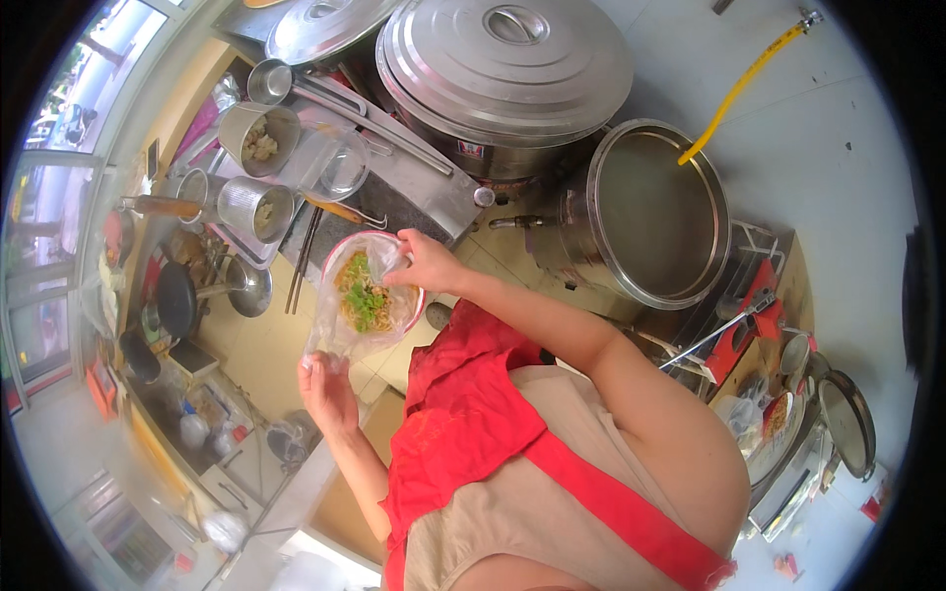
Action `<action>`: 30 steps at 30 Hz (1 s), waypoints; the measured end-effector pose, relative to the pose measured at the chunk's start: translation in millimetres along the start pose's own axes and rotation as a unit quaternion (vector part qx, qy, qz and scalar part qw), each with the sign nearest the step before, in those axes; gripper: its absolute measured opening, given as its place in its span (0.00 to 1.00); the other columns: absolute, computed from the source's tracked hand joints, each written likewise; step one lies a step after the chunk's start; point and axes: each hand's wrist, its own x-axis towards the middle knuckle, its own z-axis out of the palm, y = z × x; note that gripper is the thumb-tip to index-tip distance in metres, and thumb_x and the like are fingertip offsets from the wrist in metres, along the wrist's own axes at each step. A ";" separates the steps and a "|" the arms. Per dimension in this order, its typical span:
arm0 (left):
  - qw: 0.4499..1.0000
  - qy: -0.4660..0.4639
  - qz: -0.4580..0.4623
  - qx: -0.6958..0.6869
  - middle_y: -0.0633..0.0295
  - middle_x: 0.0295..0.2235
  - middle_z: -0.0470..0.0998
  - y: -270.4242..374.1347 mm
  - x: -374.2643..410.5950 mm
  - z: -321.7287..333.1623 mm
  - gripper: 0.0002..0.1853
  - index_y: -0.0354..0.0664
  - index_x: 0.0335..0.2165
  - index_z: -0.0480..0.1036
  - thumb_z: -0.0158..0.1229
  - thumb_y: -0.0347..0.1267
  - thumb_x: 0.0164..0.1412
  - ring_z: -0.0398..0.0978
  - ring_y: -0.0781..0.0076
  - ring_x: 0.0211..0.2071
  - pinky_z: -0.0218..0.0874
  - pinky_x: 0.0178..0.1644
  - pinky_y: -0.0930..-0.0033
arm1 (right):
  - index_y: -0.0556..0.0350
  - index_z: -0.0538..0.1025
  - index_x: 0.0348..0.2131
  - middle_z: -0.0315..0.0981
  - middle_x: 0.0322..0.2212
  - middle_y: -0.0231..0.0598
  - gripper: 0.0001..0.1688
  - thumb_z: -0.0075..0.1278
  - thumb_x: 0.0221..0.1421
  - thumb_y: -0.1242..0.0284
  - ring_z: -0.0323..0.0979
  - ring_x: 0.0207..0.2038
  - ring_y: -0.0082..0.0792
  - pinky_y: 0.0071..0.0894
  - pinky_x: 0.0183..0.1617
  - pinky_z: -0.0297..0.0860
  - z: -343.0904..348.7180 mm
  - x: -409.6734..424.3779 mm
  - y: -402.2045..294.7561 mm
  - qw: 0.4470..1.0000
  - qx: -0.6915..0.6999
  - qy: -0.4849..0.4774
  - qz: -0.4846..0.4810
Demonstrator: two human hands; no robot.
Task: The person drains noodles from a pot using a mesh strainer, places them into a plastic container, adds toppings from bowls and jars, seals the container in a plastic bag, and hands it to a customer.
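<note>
A red-rimmed bowl (342,251) lined with a clear plastic bag (330,325) sits at the near end of the dark counter. Noodles in brownish sauce lie inside, topped with chopped greens (366,299). My right hand (429,262) pinches the bag's gathered edge at the bowl's far right rim. On the near side, my left hand (327,391) grips the bag's other edge between thumb and fingers. Whether the counter bears the bowl's full weight, I cannot tell. Chopsticks (301,262) and an orange-handled hook tool (340,213) lie beside the bowl.
Strainer baskets (259,210) and a metal cup (259,140) with pale food stand beyond the bowl, near a clear plastic container (336,162). A large lidded pot (510,74) is behind. An open pot of cloudy liquid (658,214) stands right, under a yellow hose (739,92).
</note>
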 end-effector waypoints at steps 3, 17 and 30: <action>0.997 0.026 0.020 0.063 0.68 0.35 0.73 4.9 -10.1 -3.6 0.05 0.43 0.37 0.70 0.53 0.28 0.60 0.69 0.76 0.39 0.61 0.46 0.66 | 0.60 0.73 0.39 0.74 0.34 0.47 0.29 0.61 0.41 0.59 0.74 0.36 0.38 0.34 0.39 0.68 -6.8 8.3 0.4 0.992 -0.072 -0.096 0.044; 0.994 0.003 0.085 0.064 0.51 0.44 0.73 11.1 13.1 49.1 0.06 0.41 0.36 0.66 0.50 0.31 0.62 0.70 0.63 0.45 0.59 0.51 0.64 | 0.59 0.72 0.23 0.69 0.22 0.44 0.12 0.48 0.47 0.67 0.69 0.28 0.45 0.43 0.32 0.63 -14.1 -15.3 -129.1 0.885 -0.179 -0.333 -0.271; 0.965 -0.136 0.112 0.195 0.60 0.38 0.71 -31.2 20.1 51.7 0.07 0.43 0.27 0.63 0.54 0.30 0.57 0.68 0.67 0.44 0.53 0.54 0.61 | 0.61 0.73 0.27 0.71 0.27 0.44 0.14 0.43 0.52 0.67 0.70 0.35 0.39 0.39 0.37 0.64 18.5 35.8 -107.1 0.855 0.072 -0.444 -0.260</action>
